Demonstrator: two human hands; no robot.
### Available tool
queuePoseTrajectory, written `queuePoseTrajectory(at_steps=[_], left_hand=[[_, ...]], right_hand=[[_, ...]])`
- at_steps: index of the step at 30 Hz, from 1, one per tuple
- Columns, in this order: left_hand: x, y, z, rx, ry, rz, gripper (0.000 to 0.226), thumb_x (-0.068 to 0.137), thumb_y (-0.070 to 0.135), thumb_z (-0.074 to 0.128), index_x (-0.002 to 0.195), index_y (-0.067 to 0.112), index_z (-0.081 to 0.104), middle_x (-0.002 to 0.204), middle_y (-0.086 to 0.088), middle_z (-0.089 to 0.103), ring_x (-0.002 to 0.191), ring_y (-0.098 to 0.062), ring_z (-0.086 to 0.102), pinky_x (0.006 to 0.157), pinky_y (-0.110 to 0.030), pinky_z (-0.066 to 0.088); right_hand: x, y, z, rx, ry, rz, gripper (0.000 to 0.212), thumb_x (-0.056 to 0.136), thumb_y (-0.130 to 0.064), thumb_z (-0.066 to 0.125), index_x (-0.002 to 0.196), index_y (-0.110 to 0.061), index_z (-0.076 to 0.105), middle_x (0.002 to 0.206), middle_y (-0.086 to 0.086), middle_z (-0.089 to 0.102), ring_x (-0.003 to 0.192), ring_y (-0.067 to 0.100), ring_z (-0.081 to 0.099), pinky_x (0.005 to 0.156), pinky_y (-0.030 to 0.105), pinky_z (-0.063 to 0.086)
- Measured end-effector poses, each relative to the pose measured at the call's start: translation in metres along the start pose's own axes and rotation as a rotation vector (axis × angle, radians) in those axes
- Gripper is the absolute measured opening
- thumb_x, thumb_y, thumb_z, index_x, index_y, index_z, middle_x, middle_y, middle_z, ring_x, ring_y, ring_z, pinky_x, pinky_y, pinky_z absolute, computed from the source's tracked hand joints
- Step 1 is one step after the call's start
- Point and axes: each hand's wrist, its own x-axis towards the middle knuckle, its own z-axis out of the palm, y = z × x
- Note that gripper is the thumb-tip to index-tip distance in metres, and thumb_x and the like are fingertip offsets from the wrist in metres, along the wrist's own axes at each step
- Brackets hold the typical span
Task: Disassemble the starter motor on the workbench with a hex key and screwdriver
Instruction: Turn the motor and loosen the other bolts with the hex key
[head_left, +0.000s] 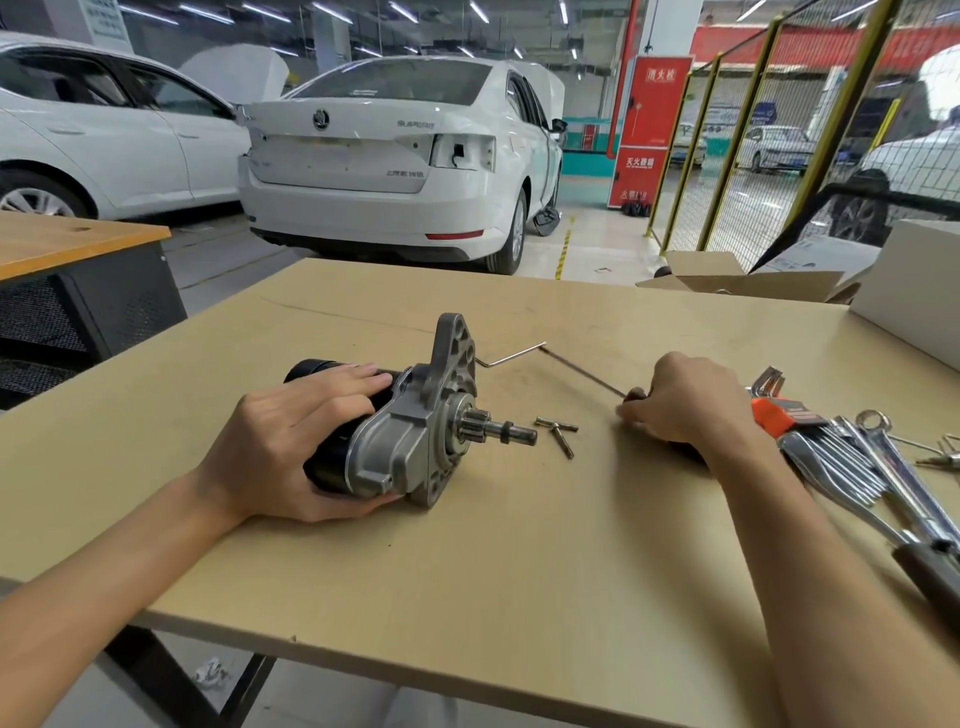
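Note:
The starter motor (415, 421), black body and silver nose housing, lies on its side on the workbench (467, 561), its pinion shaft pointing right. My left hand (291, 441) grips the black body, fingers over the top and thumb underneath. My right hand (685, 400) is curled round the dark handle of a screwdriver (587, 375), whose long thin shaft lies low over the bench pointing up-left. A loose hex key (511, 354) lies behind the motor. Three removed bolts (558, 432) lie just right of the shaft.
A hex key set in an orange holder (779, 413) and several wrenches (883, 467) lie at the right. A white box (914, 291) and an open carton (737, 283) stand at the back right. White cars are parked beyond the bench.

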Motion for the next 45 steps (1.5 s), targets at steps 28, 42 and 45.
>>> queuePoseTrajectory(at_steps=[28, 42, 45], left_hand=[[0.000, -0.006, -0.012, -0.077, -0.399, -0.341, 0.084, 0.084, 0.082, 0.041, 0.136, 0.017, 0.045, 0.153, -0.004, 0.042, 0.139, -0.019, 0.038, 0.115, -0.046, 0.033], [0.102, 0.113, 0.031, 0.117, -0.286, -0.378, 0.043, 0.102, 0.046, 0.036, 0.089, 0.016, 0.064, 0.085, -0.001, 0.068, 0.079, -0.016, 0.043, 0.078, -0.031, 0.031], [0.106, 0.106, 0.036, 0.144, -0.263, -0.379, 0.032, 0.104, 0.030, 0.044, 0.087, 0.012, 0.065, 0.077, -0.006, 0.069, 0.071, -0.018, 0.040, 0.070, -0.033, 0.031]], right_hand=[[-0.020, -0.043, -0.002, 0.997, 0.313, -0.288, 0.031, 0.097, -0.031, 0.060, 0.075, -0.012, 0.072, 0.052, -0.018, 0.056, 0.047, 0.001, 0.046, 0.050, 0.014, 0.035], [-0.043, -0.062, -0.006, 1.972, -0.493, -0.242, 0.007, 0.095, -0.010, 0.051, 0.091, -0.008, 0.056, 0.061, -0.006, 0.024, 0.051, 0.006, 0.027, 0.042, 0.015, 0.024], [-0.046, -0.063, -0.009, 2.120, -0.563, -0.220, 0.011, 0.087, -0.016, 0.058, 0.093, -0.007, 0.056, 0.065, -0.002, 0.031, 0.055, 0.009, 0.035, 0.048, 0.017, 0.034]])
